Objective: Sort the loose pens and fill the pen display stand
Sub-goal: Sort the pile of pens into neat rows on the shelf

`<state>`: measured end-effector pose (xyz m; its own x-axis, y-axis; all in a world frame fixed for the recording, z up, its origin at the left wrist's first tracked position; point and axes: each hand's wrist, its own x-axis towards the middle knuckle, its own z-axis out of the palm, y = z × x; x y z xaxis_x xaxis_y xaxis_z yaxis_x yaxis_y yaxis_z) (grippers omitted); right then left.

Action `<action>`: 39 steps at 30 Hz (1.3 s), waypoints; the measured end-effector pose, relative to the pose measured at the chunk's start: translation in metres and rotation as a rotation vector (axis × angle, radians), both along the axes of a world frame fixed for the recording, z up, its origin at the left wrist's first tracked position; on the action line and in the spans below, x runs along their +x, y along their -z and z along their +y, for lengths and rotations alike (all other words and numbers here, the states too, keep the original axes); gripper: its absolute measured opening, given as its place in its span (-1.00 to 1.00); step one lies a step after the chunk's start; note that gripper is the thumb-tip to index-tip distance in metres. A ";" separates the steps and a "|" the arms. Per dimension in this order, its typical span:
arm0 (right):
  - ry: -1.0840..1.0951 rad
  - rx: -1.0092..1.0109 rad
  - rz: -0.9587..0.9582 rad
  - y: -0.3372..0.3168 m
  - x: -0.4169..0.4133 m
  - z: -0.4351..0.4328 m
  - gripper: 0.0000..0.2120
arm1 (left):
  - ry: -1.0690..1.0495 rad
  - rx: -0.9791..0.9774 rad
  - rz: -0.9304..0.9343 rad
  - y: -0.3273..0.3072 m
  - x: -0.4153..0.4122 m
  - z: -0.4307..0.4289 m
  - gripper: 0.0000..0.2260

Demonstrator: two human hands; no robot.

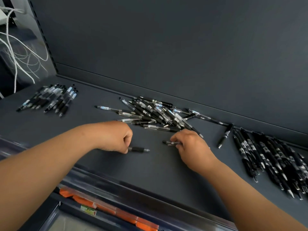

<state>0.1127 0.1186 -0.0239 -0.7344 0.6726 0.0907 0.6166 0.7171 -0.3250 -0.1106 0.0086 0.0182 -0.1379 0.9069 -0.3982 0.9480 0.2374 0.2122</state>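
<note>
Pens are lying across a dark shelf (158, 170) in three lots, and both hands are working in the bare stretch between them. The left hand (115, 137) is gripping a pen with a black rubber grip (139, 149) — its fingers are curling round the barrel, and only the grip and tip are poking out to the right of the knuckles, low over the shelf. The right hand (191, 145) is pinching a clear-barrelled pen (170, 143) between thumb and fingertips, the pen pointing leftward toward the other hand, with a gap between the two pens. Just beyond both hands a mixed heap (156, 114) of clear and black pens is lying criss-crossed, its nearest pens close to the right hand's knuckles. Far out to the left of the left hand, a tidier bunch of clear pens (50, 99) with pale labels is lying roughly parallel. To the right of the right hand a single black pen (225, 136) is lying on its own, and past it a long row of black pens (270, 162) is running side by side. Below the left forearm, under the shelf's front edge, orange packs (106, 207) are showing; white cords (16, 55) are hanging far beyond the left hand.
</note>
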 end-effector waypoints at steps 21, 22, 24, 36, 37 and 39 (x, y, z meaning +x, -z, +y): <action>0.134 0.078 -0.247 -0.018 -0.044 0.000 -0.76 | -0.211 0.350 0.013 0.021 -0.037 0.024 -0.77; 0.135 0.069 -0.252 -0.019 -0.044 0.000 -0.77 | -0.203 0.337 0.021 0.021 -0.038 0.024 -0.79; 0.136 0.057 -0.254 -0.021 -0.045 -0.001 -0.78 | -0.182 0.324 0.034 0.020 -0.038 0.023 -0.83; 0.085 0.036 -0.369 -0.036 -0.050 -0.007 -0.80 | -0.189 0.388 0.157 0.016 -0.048 0.018 -0.78; 0.088 0.016 -0.357 -0.038 -0.051 -0.008 -0.81 | -0.190 0.393 0.165 0.013 -0.049 0.017 -0.74; 0.105 -0.043 -0.311 -0.043 -0.054 -0.008 -0.87 | -0.188 0.397 0.174 0.007 -0.052 0.017 -0.72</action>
